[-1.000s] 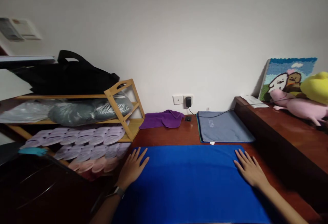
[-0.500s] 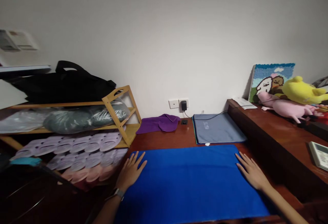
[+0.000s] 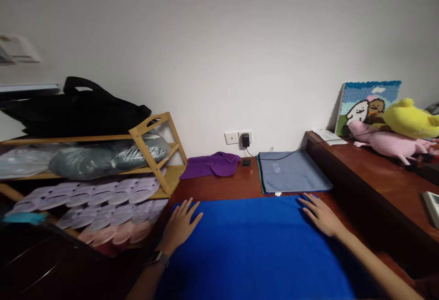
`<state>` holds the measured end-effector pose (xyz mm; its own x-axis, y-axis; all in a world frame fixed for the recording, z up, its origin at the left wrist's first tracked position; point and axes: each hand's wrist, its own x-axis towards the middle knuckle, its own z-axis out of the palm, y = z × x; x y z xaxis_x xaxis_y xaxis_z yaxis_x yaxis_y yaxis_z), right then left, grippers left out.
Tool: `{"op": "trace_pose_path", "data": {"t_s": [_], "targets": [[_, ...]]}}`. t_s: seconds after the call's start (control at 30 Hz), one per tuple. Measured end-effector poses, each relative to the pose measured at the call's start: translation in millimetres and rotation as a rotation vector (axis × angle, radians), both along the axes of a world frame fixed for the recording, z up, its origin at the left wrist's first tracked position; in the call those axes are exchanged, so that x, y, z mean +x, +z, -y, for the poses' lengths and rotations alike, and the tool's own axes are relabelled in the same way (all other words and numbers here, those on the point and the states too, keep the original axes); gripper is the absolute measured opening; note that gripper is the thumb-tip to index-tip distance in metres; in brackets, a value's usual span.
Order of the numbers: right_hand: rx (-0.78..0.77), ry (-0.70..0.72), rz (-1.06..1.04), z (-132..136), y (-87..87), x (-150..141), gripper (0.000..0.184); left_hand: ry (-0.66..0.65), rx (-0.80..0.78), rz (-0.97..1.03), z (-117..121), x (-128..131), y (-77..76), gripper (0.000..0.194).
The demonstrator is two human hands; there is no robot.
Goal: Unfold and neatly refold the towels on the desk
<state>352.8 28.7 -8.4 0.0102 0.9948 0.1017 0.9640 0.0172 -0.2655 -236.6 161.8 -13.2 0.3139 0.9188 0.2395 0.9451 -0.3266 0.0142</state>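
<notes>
A bright blue cloth [image 3: 254, 240] lies spread over the reddish-brown table [image 3: 245, 183], its near edge cut off by the bottom of the view. On its far left corner rests my left hand [image 3: 180, 227], open with the fingers spread. My right hand [image 3: 320, 215] lies at the far right corner, also open, its fingertips on the cloth. Behind the blue cloth are a crumpled purple cloth [image 3: 211, 165] at the left and a flat stack of grey-blue cloths [image 3: 291, 172] at the right, with a white tag at the front.
A wooden rack [image 3: 164, 185] at the left carries a black bag [image 3: 75, 112], plastic-wrapped bundles and several slippers [image 3: 113, 195]. On the raised ledge [image 3: 370, 167] at the right lie a pink plush toy [image 3: 387, 144] and a yellow one [image 3: 408, 119]. A charger [image 3: 246, 140] is plugged into the wall.
My right hand has shifted left along the far edge of the blue cloth. My left hand has moved slightly right. The view has turned a little.
</notes>
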Motion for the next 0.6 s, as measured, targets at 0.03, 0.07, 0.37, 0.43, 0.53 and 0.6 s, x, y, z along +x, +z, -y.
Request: {"op": "trace_pose_path", "data": {"t_s": [0.03, 0.07, 0.37, 0.43, 0.53, 0.6], "targets": [[-0.019, 0.018, -0.013, -7, -4.3, -5, 0.063, -0.013, -0.018, 0.016, 2, 7, -0.8, 0.062], [-0.034, 0.009, -0.010, -12, -10.0, -9, 0.063, -0.017, -0.044, 0.028, 4, 14, -1.9, 0.062], [-0.029, -0.131, 0.111, -16, -45.9, -8, 0.066, 0.065, -0.137, 0.031, 13, 21, 2.6, 0.065], [-0.037, -0.125, 0.110, -17, -48.7, -7, 0.067, 0.102, -0.106, 0.037, 15, 7, 1.6, 0.065], [-0.060, -0.129, 0.115, -19, -53.9, -5, 0.070, 0.152, -0.112, 0.034, 21, -14, -2.9, 0.066], [-0.061, -0.129, 0.118, -19, -58.1, -1, 0.072, 0.155, -0.131, 0.041, 26, -23, -5.2, 0.068]]}}
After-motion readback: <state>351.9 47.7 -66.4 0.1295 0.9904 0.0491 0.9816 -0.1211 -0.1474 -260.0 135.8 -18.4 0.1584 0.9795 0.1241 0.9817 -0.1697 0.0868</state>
